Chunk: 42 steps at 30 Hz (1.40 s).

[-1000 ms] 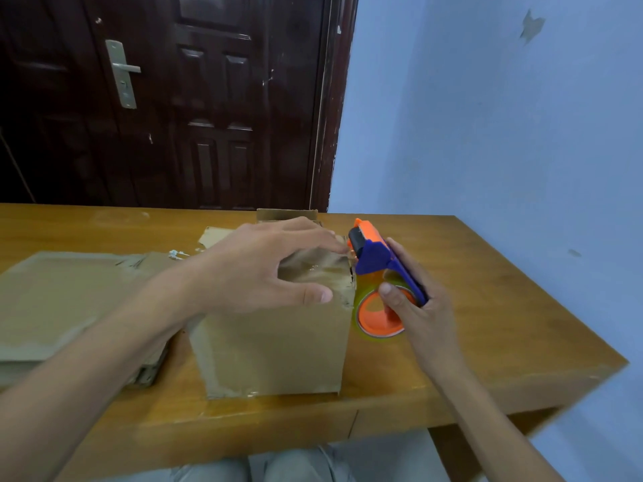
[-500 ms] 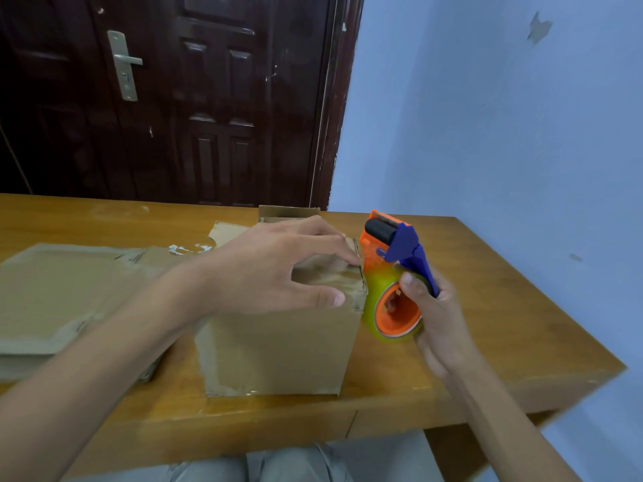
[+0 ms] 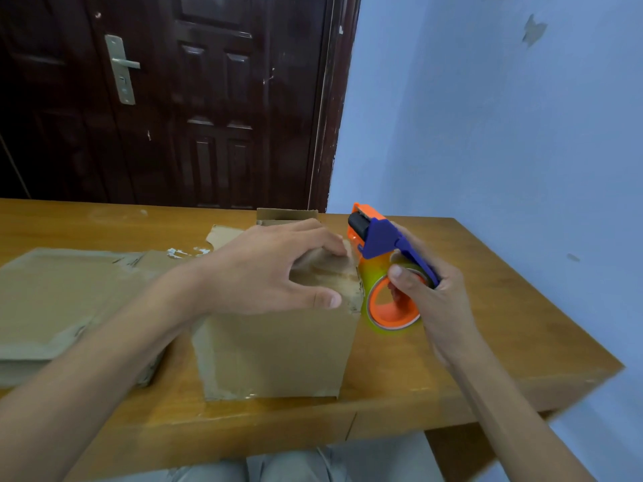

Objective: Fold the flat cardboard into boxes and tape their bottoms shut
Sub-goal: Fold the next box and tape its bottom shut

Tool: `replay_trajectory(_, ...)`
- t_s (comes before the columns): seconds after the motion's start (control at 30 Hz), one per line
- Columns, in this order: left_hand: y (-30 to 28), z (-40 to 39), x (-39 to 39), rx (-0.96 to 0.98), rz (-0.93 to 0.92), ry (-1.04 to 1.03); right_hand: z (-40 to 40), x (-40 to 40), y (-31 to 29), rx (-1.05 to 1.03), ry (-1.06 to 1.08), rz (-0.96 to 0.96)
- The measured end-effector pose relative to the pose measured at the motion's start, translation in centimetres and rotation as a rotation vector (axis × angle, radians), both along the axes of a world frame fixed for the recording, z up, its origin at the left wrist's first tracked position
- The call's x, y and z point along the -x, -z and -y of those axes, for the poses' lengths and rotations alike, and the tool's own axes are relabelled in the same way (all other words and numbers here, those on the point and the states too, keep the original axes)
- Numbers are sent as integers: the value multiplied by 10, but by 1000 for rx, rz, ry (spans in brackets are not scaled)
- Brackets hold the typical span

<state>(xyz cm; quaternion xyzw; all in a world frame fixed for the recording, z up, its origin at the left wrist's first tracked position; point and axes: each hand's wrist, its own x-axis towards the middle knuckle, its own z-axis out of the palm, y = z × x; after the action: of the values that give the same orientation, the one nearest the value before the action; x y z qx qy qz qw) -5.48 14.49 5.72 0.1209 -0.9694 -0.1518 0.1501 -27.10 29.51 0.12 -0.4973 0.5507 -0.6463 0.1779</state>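
Left hand (image 3: 264, 269) spread atop box (image 3: 278, 349), contents unseen; right hand (image 3: 431, 300) gripping tape dispenser (image 3: 379, 259).

The middle of the bench (image 3: 487, 346) is taken up by the upright box (image 3: 278, 353), with the left hand (image 3: 268, 269) laid across its top. Its right side is blocked by the tape dispenser (image 3: 386, 273), held touching the box's upper right edge. The left stretch is covered by the flat cardboard stack (image 3: 62, 300). Bare bench is left at the right end and along the far edge.
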Motion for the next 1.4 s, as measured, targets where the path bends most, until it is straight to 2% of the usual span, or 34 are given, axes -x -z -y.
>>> replay_trajectory(0.17,-1,0,0,-102,-25,-35,-2,-3,-4,-7,-1,-40)
replay_trajectory(0.33,-14,-4,1,-329,-94,-52,-3,-7,-5,0,12,-32)
replay_trajectory(0.47,-14,-7,23,-115,-159,-273,-3,-14,-1,16,26,-64)
replay_trajectory(0.53,-6,-11,27,-4,-209,-301,-5,-17,-2,23,39,-68)
replay_trajectory(0.63,-1,-14,24,40,-272,-295,-4,-20,-2,26,47,-71)
replay_trajectory(0.87,4,-16,22,42,-356,-210,-4,-21,1,26,55,-41)
replay_trajectory(1.03,6,-12,20,176,-391,-165,-4,-19,2,14,42,-55)
replay_trajectory(1.2,-5,-6,11,359,-285,-113,-9,-4,2,-34,50,-121)
replay_trajectory(1.4,-11,-3,9,471,-186,70,-16,1,12,-46,58,-154)
